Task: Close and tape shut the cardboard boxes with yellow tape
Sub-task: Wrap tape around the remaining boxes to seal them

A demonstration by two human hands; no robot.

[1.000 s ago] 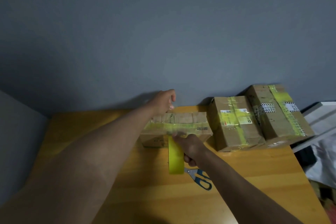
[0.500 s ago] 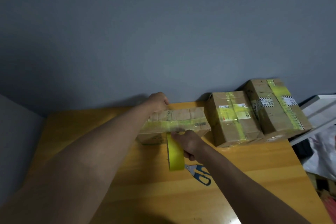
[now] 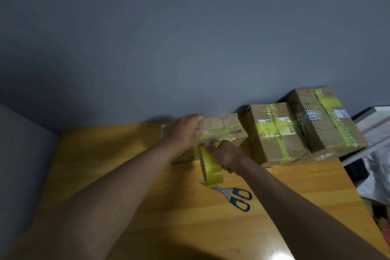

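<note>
left hand (image 3: 185, 131) lies flat on the box (image 3: 223, 127), hiding its left half; right hand (image 3: 224, 154) grips the yellow tape roll (image 3: 211, 168); fingertips blurry

Home room, wooden table (image 3: 126, 207), taped parcels (image 3: 274, 133)

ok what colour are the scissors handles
Blue with dark inner loops; the scissors lie on the table, seen in the head view.

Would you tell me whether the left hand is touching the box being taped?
Touching: the head view shows the left hand resting on the box top.
</note>
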